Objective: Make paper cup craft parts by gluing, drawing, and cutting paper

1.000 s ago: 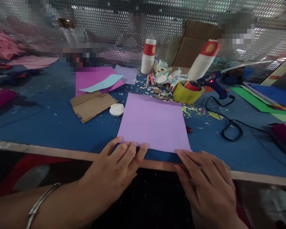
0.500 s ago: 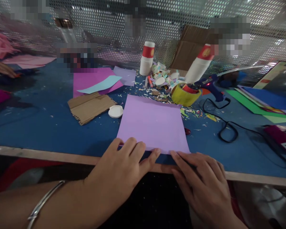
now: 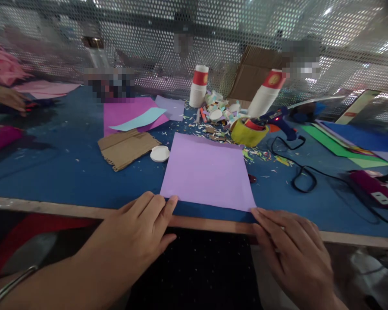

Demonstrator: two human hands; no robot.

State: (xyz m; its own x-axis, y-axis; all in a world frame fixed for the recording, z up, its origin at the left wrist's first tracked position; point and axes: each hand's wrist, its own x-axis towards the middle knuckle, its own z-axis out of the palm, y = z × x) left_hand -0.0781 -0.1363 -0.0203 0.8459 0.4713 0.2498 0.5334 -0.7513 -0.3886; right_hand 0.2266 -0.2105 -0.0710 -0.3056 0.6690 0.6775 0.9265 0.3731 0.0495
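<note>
A sheet of light purple paper [image 3: 208,172] lies on the blue table in front of me, its near edge close to the table's front edge. My left hand [image 3: 134,237] rests at the near left corner, index fingertip on the paper and thumb held apart below. At the near right corner, the fingertips of my right hand [image 3: 294,247] touch the paper, with the fingers stretched out. Neither hand grips the sheet. Just left of the paper sits a white round disc [image 3: 160,153], and a small dark red object [image 3: 252,178] shows at its right side.
Torn cardboard [image 3: 127,148] and magenta paper [image 3: 129,112] lie left. Behind are stacked paper cups [image 3: 198,86], paper scraps [image 3: 216,107] and yellow tape [image 3: 248,133]. A glue gun [image 3: 283,122] with looping cord stands right, near coloured sheets [image 3: 352,140]. Another person's hand [image 3: 8,98] is far left.
My hands have moved apart along the near edge, the left one to the left corner and the right one to the right corner. The near edge now shows between them.
</note>
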